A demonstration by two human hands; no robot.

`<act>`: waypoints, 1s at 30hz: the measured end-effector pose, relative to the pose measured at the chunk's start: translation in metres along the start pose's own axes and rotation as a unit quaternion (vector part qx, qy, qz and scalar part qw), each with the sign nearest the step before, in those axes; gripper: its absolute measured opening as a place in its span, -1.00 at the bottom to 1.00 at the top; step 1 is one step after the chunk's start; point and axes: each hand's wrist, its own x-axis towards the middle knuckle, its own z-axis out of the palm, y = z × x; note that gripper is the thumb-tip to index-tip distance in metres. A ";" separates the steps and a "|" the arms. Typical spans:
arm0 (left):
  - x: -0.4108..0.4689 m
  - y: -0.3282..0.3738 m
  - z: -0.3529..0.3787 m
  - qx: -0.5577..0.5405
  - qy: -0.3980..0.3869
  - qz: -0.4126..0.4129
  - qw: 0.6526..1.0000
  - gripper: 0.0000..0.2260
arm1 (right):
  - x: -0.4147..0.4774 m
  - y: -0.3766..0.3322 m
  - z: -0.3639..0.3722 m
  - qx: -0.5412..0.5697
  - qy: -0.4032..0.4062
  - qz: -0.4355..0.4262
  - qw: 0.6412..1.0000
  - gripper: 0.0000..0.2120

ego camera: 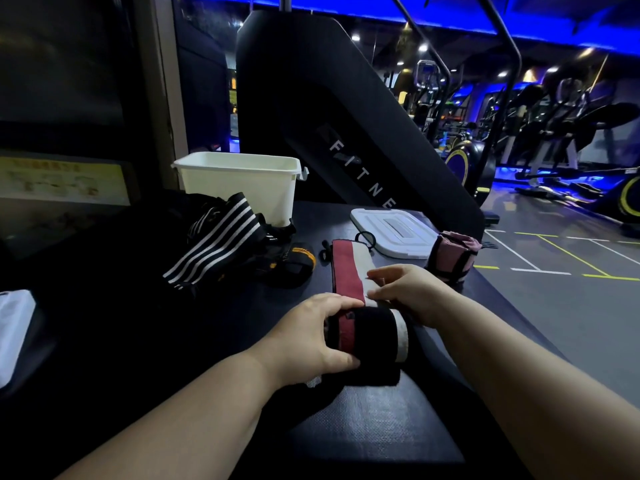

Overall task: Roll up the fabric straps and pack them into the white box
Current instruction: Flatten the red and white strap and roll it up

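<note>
– Head view: why does the left hand [311, 336] curl round the rolled strap [372, 329]?
– Likely to hold it tight. The right hand [412, 292] rests on its tail [346, 268] just beyond, steadying it. The box [239, 188] sits farther off.

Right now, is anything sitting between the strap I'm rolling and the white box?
Yes. Between the half-rolled strap and the white box lie a black-and-yellow wrap and the striped straps, close before the box. The box is open, its lid off to the right, so lifting over them looks clear.
</note>
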 end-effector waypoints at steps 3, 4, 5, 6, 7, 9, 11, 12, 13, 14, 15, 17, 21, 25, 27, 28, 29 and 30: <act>0.001 0.001 -0.001 0.002 0.001 0.014 1.000 -0.38 | 0.012 0.006 -0.002 -0.081 0.001 -0.023 0.996 -0.46; 0.001 0.002 -0.001 -0.005 -0.003 0.013 1.000 -0.40 | 0.014 0.006 -0.003 -0.105 0.002 -0.026 0.994 -0.44; 0.001 0.002 -0.001 -0.014 -0.008 0.009 1.000 -0.42 | 0.017 0.007 -0.004 -0.121 0.001 -0.026 0.992 -0.42; 0.002 0.000 -0.001 -0.016 -0.009 0.006 1.000 -0.43 | 0.019 0.007 -0.004 -0.136 -0.002 -0.027 0.990 -0.39; 0.003 0.000 -0.001 -0.013 -0.006 0.004 1.000 -0.42 | 0.020 0.006 -0.004 -0.148 -0.006 -0.027 0.989 -0.37; 0.005 -0.003 -0.001 -0.012 -0.001 -0.004 1.000 -0.42 | 0.022 0.005 -0.003 -0.167 -0.012 -0.032 0.985 -0.33; 0.006 -0.005 -0.001 -0.015 -0.003 -0.012 1.000 -0.41 | 0.022 0.004 -0.004 -0.192 -0.012 -0.042 0.980 -0.33; 0.006 -0.006 -0.001 -0.014 -0.003 -0.017 1.000 -0.41 | 0.022 0.004 -0.005 -0.212 -0.011 -0.046 0.976 -0.34; 0.007 -0.007 -0.001 -0.014 -0.005 -0.023 1.000 -0.41 | 0.022 0.006 -0.006 -0.233 -0.013 -0.047 0.971 -0.35; 0.008 -0.008 -0.001 -0.016 -0.009 -0.031 0.999 -0.41 | 0.022 0.008 -0.008 -0.251 -0.018 -0.049 0.967 -0.36; 0.008 -0.008 -0.001 -0.021 -0.013 -0.041 0.999 -0.40 | 0.022 0.010 -0.009 -0.262 -0.020 -0.046 0.964 -0.36; 0.010 -0.009 0.000 -0.029 -0.021 -0.055 0.998 -0.40 | 0.022 0.011 -0.009 -0.301 -0.026 -0.042 0.952 -0.36; 0.013 -0.009 0.003 -0.022 -0.021 -0.067 0.997 -0.40 | 0.015 0.006 -0.010 -0.390 -0.011 -0.032 0.920 -0.43; 0.013 -0.001 0.007 0.014 -0.001 -0.080 0.997 -0.42 | -0.004 0.003 -0.015 -0.260 0.056 -0.091 0.960 -0.76; 0.014 0.002 0.006 0.010 -0.001 -0.076 0.997 -0.50 | -0.023 -0.002 -0.011 -0.167 0.034 -0.123 0.978 -0.82; 0.014 0.005 0.005 0.006 -0.004 -0.076 0.997 -0.55 | -0.033 -0.004 -0.008 -0.113 0.015 -0.136 0.984 -0.79; 0.015 0.006 0.005 0.005 -0.009 -0.075 0.997 -0.58 | -0.043 -0.004 -0.004 -0.058 0.000 -0.144 0.988 -0.78; 0.017 0.008 0.004 0.010 -0.010 -0.075 0.997 -0.59 | -0.051 -0.002 0.000 -0.005 -0.012 -0.147 0.989 -0.78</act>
